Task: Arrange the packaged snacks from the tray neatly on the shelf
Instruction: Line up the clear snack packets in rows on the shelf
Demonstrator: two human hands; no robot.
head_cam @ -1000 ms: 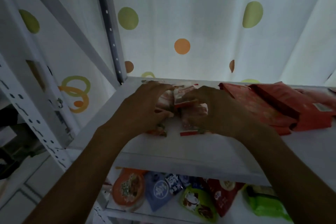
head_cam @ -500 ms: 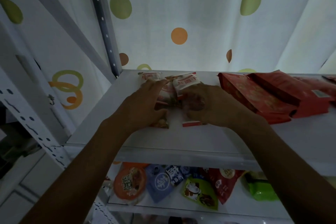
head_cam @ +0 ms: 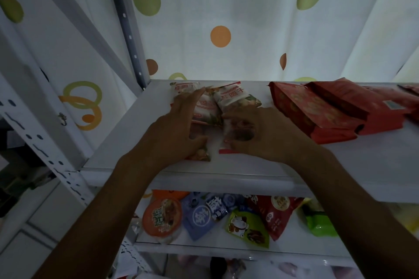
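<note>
Spotted white curtain [head_cam: 226, 7] hung behind the white metal shelf board [head_cam: 340, 165]. I saw the left hand [head_cam: 179, 133] lying flat on the small white-and-red snack packets [head_cam: 235, 97] at far left, and the right hand [head_cam: 260, 136] curled round one. Glossy red bags [head_cam: 328, 108] were already placed to the right. The tray was out of view, so I couldn't tell what was left.

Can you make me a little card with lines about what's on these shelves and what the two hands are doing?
Top shelf: white snack packets on the left side, red bags on the right side
Left hand: fingers stretched out flat over the packets
Right hand: seems curled round the near end of one packet
Lower shelf: orange round pack, blue packets, green packet, red packet
Behind: white curtain with coloured dots
</note>
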